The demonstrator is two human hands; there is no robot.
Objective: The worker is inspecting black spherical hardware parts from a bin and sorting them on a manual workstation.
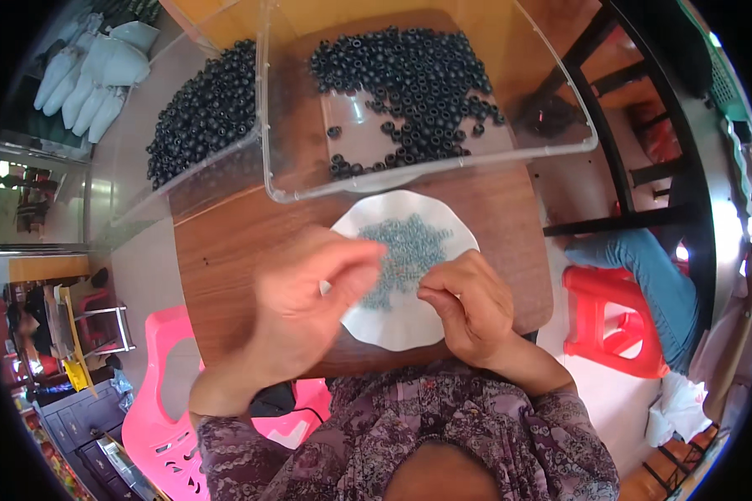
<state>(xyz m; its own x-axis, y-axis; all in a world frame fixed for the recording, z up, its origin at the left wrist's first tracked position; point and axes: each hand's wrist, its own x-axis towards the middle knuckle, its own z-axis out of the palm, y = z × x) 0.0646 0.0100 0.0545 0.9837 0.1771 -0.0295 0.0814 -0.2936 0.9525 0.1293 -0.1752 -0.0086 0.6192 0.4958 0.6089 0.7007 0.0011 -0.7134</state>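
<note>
A white plate with a wavy rim [407, 332] lies on the brown wooden table, holding a spread of small pale blue-green beads [405, 250]. Above the plate's left side is my left hand [305, 284], slightly blurred, its thumb and index finger curled toward each other. Over the plate's right edge, my right hand [475, 307] has its thumb and index fingertips pressed together. Whatever either hand pinches is too small or hidden to make out.
Beyond the plate stands a clear plastic bin [443, 171] with black round beads [409, 75]; a second clear bin holds more black beads [209, 113] at left. A pink chair [160, 367] is near left. At right, a person's leg [656, 275] rests by a red stool [597, 321].
</note>
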